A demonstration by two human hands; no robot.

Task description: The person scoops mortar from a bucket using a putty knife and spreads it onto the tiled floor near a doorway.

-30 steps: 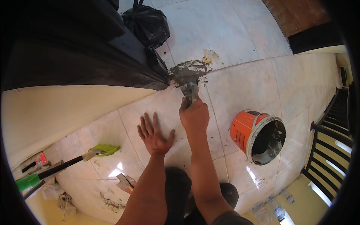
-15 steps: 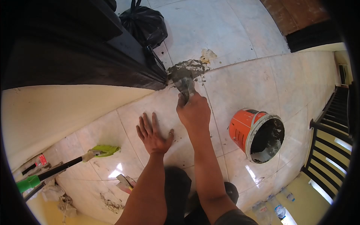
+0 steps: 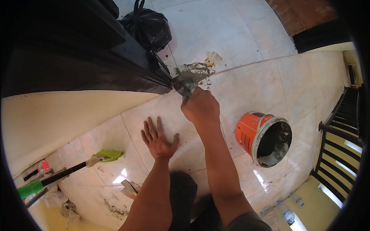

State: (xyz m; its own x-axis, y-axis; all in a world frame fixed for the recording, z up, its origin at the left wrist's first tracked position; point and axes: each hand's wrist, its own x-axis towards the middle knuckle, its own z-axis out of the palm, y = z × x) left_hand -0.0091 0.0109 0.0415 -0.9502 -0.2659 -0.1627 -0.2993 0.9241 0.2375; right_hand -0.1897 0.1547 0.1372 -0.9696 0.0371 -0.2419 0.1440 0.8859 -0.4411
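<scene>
My right hand (image 3: 201,106) is closed around a putty knife (image 3: 184,84), whose broad, mortar-smeared blade lies on the floor by the corner of the dark door frame (image 3: 166,86). Wet grey mortar (image 3: 198,76) spreads along the tile joint just beyond the blade. My left hand (image 3: 158,140) rests flat on the pale floor tiles (image 3: 135,111), fingers spread, holding nothing. To the right of my right forearm, an orange bucket (image 3: 246,129) leans over on its side or tilts toward me; its mouth shows grey mortar residue inside.
A tied black plastic bag (image 3: 152,29) sits beside the door frame. A green broom (image 3: 110,155) lies at left, and another scraper (image 3: 129,188) is near my left forearm. Black railings (image 3: 335,154) stand at right. Plastic bottles (image 3: 287,215) lie at lower right.
My right hand has swung the putty knife's blade leftward, closer to the door frame corner, and turned slightly. My left hand stays planted on the tiles.
</scene>
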